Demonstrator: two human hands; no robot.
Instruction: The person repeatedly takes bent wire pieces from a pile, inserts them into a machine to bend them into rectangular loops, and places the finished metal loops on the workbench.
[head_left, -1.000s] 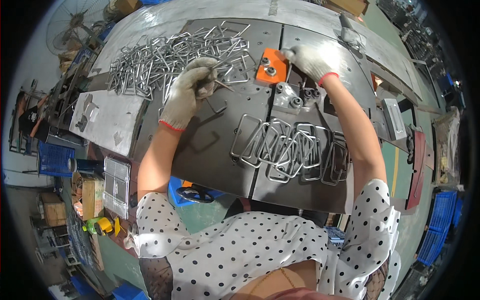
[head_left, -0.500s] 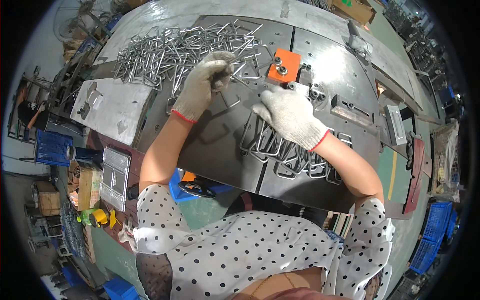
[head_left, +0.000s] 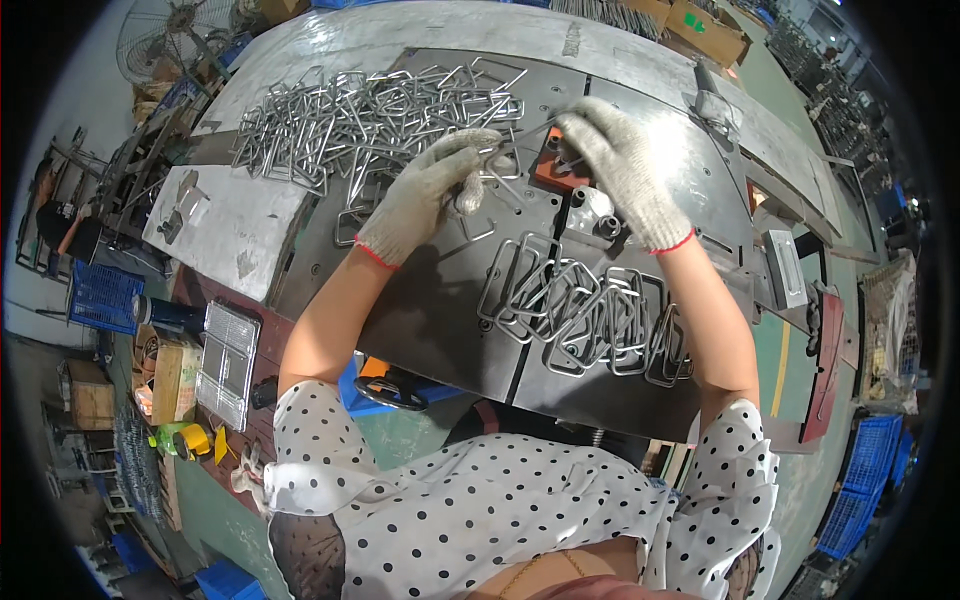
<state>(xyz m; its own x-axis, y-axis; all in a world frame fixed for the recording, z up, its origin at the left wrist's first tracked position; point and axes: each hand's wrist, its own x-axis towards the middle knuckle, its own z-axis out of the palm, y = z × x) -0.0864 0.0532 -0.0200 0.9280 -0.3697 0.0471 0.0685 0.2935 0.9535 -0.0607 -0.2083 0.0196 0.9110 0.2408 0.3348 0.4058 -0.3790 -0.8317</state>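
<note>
The worker's left hand (head_left: 425,198), in a pale knitted glove with a red cuff, is curled around some bent metal rods (head_left: 479,229), one of which hangs below the fingers over the dark steel bench (head_left: 420,325). The right hand (head_left: 628,168), gloved to match, arches over an orange block (head_left: 553,178), its fingers half bent. A thin rod runs from near the left hand toward those fingertips, but from here I can't tell whether they have hold of it.

Just nearer the body than the orange block sits a bolted steel fixture (head_left: 592,212), partly under the right wrist. A tangled heap of bent rods (head_left: 365,125) spreads beyond the left hand, at the bench's far left. Closer to the worker, right of centre, rectangular metal loops (head_left: 590,315) lie overlapping in a loose row. A black handwheel (head_left: 392,393) shows below the near edge, and a wire-guarded fan (head_left: 182,42) stands off to the far left.
</note>
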